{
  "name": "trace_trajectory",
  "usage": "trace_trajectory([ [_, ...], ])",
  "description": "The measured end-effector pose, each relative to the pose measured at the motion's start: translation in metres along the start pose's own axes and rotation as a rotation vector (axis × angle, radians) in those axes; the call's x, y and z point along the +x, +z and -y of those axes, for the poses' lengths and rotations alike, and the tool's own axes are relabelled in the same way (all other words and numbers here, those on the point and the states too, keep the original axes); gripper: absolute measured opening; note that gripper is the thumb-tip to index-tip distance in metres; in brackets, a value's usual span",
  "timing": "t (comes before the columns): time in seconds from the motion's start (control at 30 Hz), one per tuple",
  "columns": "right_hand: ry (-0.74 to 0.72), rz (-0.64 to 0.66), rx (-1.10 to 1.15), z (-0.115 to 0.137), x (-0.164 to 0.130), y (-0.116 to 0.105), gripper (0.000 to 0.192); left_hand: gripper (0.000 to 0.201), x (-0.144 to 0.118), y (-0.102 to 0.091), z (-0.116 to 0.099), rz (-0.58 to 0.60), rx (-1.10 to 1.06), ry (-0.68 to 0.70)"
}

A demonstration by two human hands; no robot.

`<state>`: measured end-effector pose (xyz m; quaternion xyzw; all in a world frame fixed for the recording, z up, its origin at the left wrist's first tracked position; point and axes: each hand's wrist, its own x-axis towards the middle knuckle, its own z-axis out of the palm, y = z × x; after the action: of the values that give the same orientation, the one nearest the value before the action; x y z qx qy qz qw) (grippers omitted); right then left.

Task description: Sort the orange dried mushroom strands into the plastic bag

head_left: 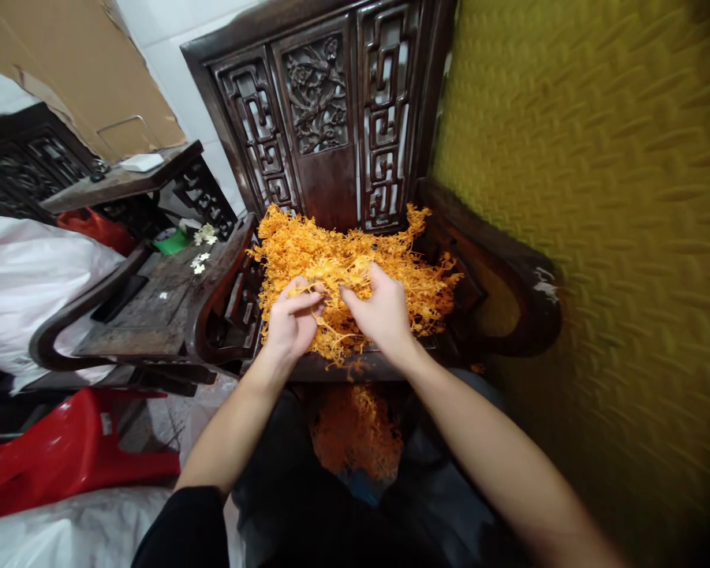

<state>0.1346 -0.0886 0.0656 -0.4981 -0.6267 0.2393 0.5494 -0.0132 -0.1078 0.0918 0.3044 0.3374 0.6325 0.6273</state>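
A heap of orange, finely branched sprigs [308, 244], plastic-looking, covers the seat of a dark carved wooden chair [325, 189]. Over the front of the heap, my left hand [293, 319] has its fingers curled round an orange sprig [325, 322], its palm turned partly up. My right hand [382, 308] is just to the right, back upward, with thumb and forefinger closed at the orange strands. Between the two hands is a small gap. Exactly which strand the right fingertips pinch blends into the heap behind.
More orange pieces [355, 426] lie below the seat between my knees. On the left stand a second wooden chair [147, 315] with green tape [170, 241] on it, a red plastic stool [95, 442] and white bags [29, 276]. A yellow textured wall [597, 197] borders the right side.
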Motion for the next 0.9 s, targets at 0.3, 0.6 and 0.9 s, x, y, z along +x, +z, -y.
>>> trace_trajectory([
  [0.3, -0.068, -0.023, 0.065, -0.003, 0.002, -0.003, 0.016, 0.029, 0.004, 0.001, 0.004, 0.007, -0.048, 0.121],
  [0.6, 0.001, 0.077, 0.337, 0.002, -0.004, -0.003, 0.020, 0.034, 0.007, 0.002, 0.013, -0.041, 0.163, 0.202],
  [0.9, 0.029, 0.070, 0.297, 0.002, -0.006, 0.000, 0.025, 0.034, 0.005, 0.000, 0.017, 0.008, 0.280, 0.256],
])
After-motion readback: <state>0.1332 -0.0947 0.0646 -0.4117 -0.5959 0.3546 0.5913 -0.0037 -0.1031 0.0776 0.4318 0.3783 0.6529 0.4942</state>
